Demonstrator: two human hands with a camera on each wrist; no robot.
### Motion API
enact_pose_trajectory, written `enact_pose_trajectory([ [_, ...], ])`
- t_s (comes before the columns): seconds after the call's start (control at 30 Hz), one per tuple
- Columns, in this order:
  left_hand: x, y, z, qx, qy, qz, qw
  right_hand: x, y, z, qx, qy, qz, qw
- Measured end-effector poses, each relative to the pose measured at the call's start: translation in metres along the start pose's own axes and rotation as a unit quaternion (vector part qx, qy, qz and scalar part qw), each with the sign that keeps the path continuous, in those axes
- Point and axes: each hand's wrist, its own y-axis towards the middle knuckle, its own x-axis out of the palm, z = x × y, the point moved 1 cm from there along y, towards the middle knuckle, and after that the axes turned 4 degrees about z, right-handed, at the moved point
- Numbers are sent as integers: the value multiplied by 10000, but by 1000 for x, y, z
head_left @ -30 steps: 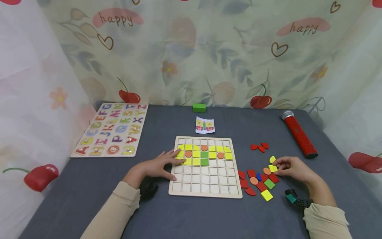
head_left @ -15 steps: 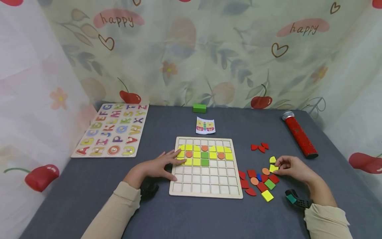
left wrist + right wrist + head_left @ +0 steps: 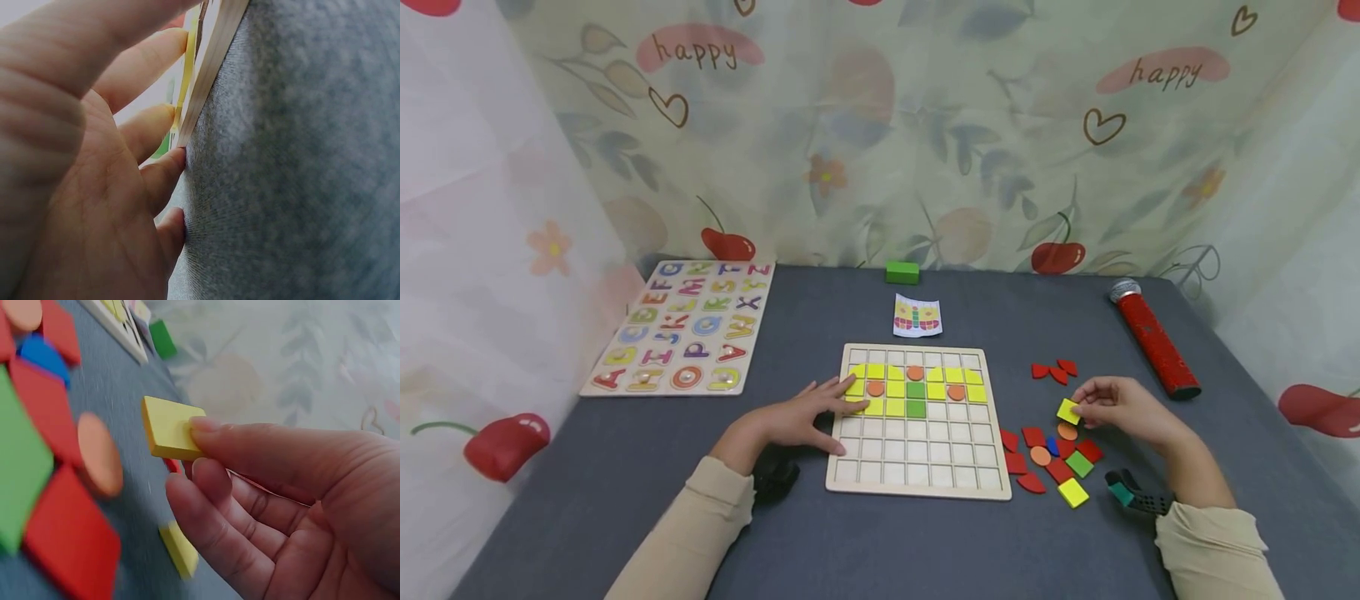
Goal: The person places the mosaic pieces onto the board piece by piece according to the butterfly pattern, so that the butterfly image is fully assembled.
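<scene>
My left hand (image 3: 801, 417) rests at the left edge of a wooden grid board (image 3: 937, 454), fingers spread over its rim and the nearest yellow tiles (image 3: 185, 75). Yellow tiles, orange discs (image 3: 915, 373) and green squares (image 3: 916, 408) fill cells in the board's upper rows; its lower rows show bare cells. To the right of the board, my right hand (image 3: 1123, 408) pinches a yellow square tile (image 3: 172, 428) between thumb and fingers, held up off the table. Another yellow piece (image 3: 180, 550) lies on the cloth beneath that hand, hidden in the head view.
Loose red, orange, blue, green and yellow pieces (image 3: 1060, 471) lie right of the board, with several red ones (image 3: 1058, 377) further back. A butterfly pattern card (image 3: 917, 317) and green block (image 3: 902, 272) stand behind. An alphabet board (image 3: 681, 333) lies left, a red microphone (image 3: 1157, 346) right.
My right hand has lifted the yellow square tile from among the loose pieces and moved it slightly left and away from me. The left hand stays on the board.
</scene>
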Motion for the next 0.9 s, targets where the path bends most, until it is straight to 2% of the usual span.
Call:
enact_pose_trajectory([
  [0.43,0,-1,0,41,-14,8,10000,48,40,-45,-478,282,-455,9974],
  [0.9,-1,0,1,93,30,-8,10000,106,77,-81,-516,492,-675,9952],
])
